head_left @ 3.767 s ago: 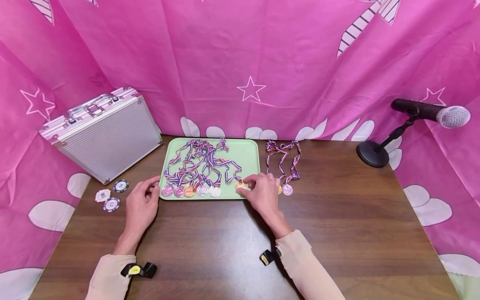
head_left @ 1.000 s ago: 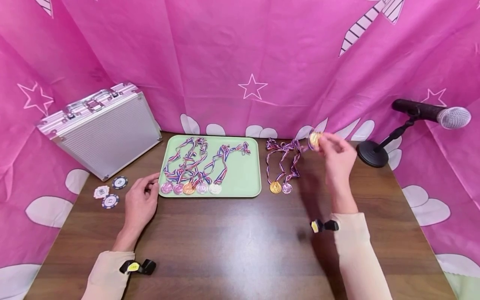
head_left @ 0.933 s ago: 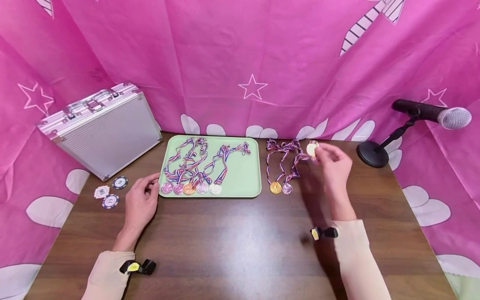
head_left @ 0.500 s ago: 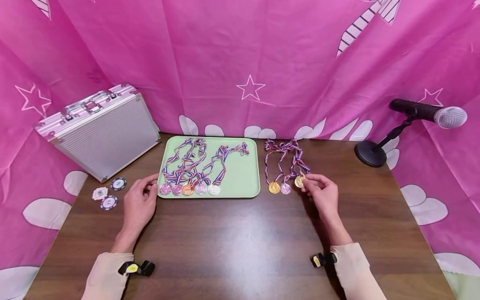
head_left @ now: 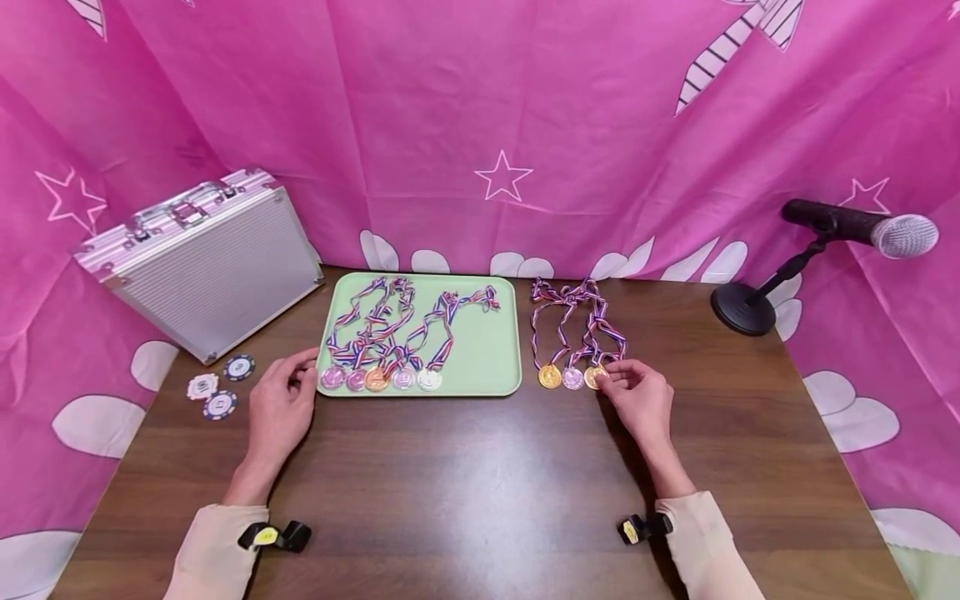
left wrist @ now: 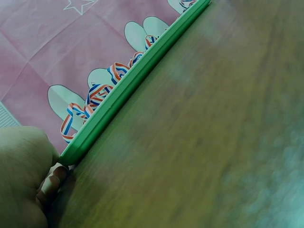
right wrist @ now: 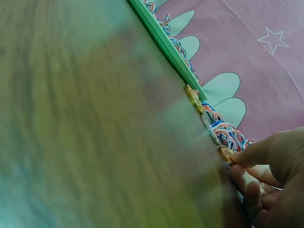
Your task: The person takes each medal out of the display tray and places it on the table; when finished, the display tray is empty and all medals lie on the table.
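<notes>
The right hand pinches a gold medal flat on the desk. The medal lies just right of two other medals, and its ribbon runs back toward the pink cloth. The left hand rests with its fingers curled against the near left corner of the green tray, where five more medals lie in a row.

The three ribbons on the desk lie close and cross at the far end. I think a quick pull could snag one and drag the other medals out of line. A bump from the left hand could slide the tray.

There is lots of bare desk in front of both hands. The mic stand is well off to the right. The case and chips sit left, near the desk's edge.
</notes>
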The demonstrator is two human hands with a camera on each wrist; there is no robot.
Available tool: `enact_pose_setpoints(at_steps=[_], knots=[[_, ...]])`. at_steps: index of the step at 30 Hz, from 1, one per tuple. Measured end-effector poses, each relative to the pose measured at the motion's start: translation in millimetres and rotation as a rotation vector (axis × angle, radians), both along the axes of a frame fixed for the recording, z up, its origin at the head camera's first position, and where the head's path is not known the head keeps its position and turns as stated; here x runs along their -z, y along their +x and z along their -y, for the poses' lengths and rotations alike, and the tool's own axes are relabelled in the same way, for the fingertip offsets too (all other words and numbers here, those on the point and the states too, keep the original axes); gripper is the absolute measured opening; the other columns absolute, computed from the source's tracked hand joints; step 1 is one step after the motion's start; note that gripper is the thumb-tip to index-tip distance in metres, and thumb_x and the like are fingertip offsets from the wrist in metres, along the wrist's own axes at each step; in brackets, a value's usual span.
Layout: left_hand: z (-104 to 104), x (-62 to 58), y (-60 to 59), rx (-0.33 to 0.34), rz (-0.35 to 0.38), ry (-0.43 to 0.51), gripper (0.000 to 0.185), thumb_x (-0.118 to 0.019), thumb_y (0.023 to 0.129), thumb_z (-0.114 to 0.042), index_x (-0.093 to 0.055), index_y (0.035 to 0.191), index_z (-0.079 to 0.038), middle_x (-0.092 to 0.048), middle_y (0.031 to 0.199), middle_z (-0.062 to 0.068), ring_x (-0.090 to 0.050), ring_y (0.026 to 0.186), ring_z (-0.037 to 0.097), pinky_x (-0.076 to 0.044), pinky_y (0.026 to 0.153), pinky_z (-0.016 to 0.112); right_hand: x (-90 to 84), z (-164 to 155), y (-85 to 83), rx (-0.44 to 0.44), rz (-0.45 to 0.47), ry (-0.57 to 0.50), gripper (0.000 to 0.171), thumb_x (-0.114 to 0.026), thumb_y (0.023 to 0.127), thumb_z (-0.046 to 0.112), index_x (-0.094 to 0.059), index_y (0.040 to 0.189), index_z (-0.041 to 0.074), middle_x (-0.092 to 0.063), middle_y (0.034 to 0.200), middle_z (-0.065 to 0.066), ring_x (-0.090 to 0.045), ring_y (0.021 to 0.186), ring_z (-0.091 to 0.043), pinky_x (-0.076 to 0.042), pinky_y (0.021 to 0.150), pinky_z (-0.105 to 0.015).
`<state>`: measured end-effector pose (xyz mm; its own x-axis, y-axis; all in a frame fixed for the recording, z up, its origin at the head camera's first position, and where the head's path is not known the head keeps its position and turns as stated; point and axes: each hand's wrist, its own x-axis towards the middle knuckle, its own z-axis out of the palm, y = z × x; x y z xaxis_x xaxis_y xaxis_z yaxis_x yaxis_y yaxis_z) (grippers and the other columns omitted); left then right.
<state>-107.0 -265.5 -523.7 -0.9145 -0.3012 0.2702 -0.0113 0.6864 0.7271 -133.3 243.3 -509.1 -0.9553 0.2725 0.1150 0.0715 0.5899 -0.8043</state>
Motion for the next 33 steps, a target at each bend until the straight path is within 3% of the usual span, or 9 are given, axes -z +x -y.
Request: enact_pose_setpoints(at_steps=[8,11,17,24,33], knots=[[-0.5,-1.6,0.9,0.011,-0.018,-0.001,0.030,-0.065,0.108,-0.008,-0.078,0.135,-0.005,-0.072,0.110,0.015,-0.057,0.089,0.019,-0.037,0.075,0.022,5.6,2.2,3.8,0.009,-0.060,0.068,0.016,-0.094,0.087,0.012,-0.088,0.100,0.004,-0.082,0.085,-0.012,-0.070,0.067,-0.005,-0.042,0.068,-0.012],[0.0,-1.3,0.6,0.012,-0.013,-0.002,0.030,-0.065,0.108,-0.009,-0.078,0.135,-0.005,-0.071,0.111,0.015,-0.056,0.090,0.019,-0.037,0.075,0.023,6.3,2.9,4.3,0.014,-0.079,0.068,0.016,-0.094,0.088,0.013,-0.088,0.100,0.004,-0.082,0.084,-0.012,-0.069,0.067,-0.003,-0.041,0.068,-0.012],[0.5,0.3,-0.3,0.007,0.001,-0.004,0.031,-0.064,0.109,-0.010,-0.077,0.136,-0.005,-0.070,0.111,0.015,-0.055,0.089,0.019,-0.038,0.075,0.025,6.9,3.8,6.2,0.039,-0.109,0.011,0.014,-0.093,0.090,0.012,-0.088,0.100,0.003,-0.081,0.082,-0.014,-0.061,0.064,0.012,-0.044,0.065,-0.009],[-0.2,0.1,0.1,0.011,-0.005,0.000,0.030,-0.065,0.108,-0.009,-0.078,0.136,-0.005,-0.071,0.110,0.014,-0.055,0.088,0.018,-0.037,0.074,0.023,10.5,10.1,11.5,0.094,-0.192,-0.081,0.011,-0.092,0.089,0.007,-0.087,0.097,0.002,-0.079,0.082,-0.015,-0.062,0.063,0.009,-0.046,0.060,-0.010],[0.6,-1.3,-0.1,0.012,0.007,0.000,0.031,-0.064,0.109,-0.009,-0.077,0.137,-0.005,-0.071,0.111,0.015,-0.056,0.089,0.021,-0.037,0.075,0.025,4.8,46.8,23.1,-0.027,-0.234,-0.172,0.009,-0.091,0.088,0.000,-0.087,0.096,0.002,-0.078,0.081,-0.015,-0.064,0.063,0.003,-0.049,0.058,-0.011]])
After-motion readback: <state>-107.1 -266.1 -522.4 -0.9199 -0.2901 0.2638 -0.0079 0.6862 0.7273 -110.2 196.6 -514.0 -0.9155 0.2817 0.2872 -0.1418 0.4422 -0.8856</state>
